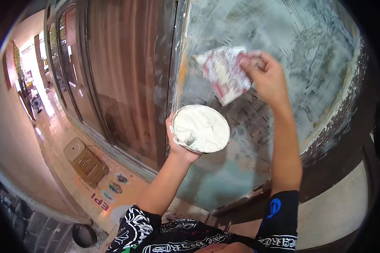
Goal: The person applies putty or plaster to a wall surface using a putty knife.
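Note:
My left hand (pixel 182 151) is wrapped round the underside of a round tub of white putty (pixel 201 126), its open top facing me. The putty surface is smeared and uneven. Pinched between the fingers of my right hand (pixel 264 76) is a flat reddish scraper (pixel 226 74), coated with white putty over much of its face. The scraper is above and to the right of the tub, in front of a grey wall (pixel 257 25) covered in patchy putty strokes. My right hand is slightly blurred.
Left of the wall stand a dark frame and glass doors with brown curtains (pixel 122 63). A brown plastic stool (pixel 83 159) lies on the tiled floor by a printed banner (pixel 101 189). A dark round container (pixel 84 235) sits at the lower left.

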Demonstrator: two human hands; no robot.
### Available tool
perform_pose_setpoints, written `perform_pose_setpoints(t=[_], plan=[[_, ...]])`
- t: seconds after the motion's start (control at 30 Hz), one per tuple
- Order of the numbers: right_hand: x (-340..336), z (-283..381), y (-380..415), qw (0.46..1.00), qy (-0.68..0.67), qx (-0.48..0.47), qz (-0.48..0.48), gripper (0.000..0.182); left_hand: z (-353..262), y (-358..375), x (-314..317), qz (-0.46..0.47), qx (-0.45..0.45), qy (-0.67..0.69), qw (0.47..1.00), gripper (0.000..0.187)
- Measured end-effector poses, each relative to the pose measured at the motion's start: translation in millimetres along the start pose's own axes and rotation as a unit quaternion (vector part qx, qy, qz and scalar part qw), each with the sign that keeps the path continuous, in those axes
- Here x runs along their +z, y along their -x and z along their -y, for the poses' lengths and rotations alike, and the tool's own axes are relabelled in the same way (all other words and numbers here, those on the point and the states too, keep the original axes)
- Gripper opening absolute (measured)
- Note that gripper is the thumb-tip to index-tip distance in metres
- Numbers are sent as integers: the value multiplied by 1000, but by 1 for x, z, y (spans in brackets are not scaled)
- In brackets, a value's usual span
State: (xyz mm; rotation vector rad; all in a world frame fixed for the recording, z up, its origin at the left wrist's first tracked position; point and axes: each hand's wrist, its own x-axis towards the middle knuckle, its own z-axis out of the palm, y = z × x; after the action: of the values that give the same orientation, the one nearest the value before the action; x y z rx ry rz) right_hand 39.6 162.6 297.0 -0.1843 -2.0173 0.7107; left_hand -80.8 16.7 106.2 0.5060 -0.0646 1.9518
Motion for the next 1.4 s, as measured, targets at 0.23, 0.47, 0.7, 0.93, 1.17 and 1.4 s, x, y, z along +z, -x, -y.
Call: perform_pose_setpoints(t=[0.23, 0.47, 0.7, 0.93, 1.17, 1.4], plan=[[-38, 83, -160, 953, 210, -167, -138, 29, -41, -14, 0, 13, -15, 19, 1000, 74], [-13, 127, -235, 926, 271, -142, -222, 33, -90, -13, -17, 30, -11, 20, 999, 75], [-24, 125, -254, 881, 329, -133, -312, 34, -123, -17, -29, 10, 0, 24, 1000, 75], [-6, 113, -253, 864, 364, -160, -309, 36, -133, -23, -37, -2, -9, 41, 999, 76], [-28, 115, -262, 915, 269, -129, -271, 39, -141, -18, -24, 69, -21, 50, 996, 75], [-42, 129, -258, 852, 375, -134, -339, 34, -144, -21, -37, 24, -1, 37, 999, 76]])
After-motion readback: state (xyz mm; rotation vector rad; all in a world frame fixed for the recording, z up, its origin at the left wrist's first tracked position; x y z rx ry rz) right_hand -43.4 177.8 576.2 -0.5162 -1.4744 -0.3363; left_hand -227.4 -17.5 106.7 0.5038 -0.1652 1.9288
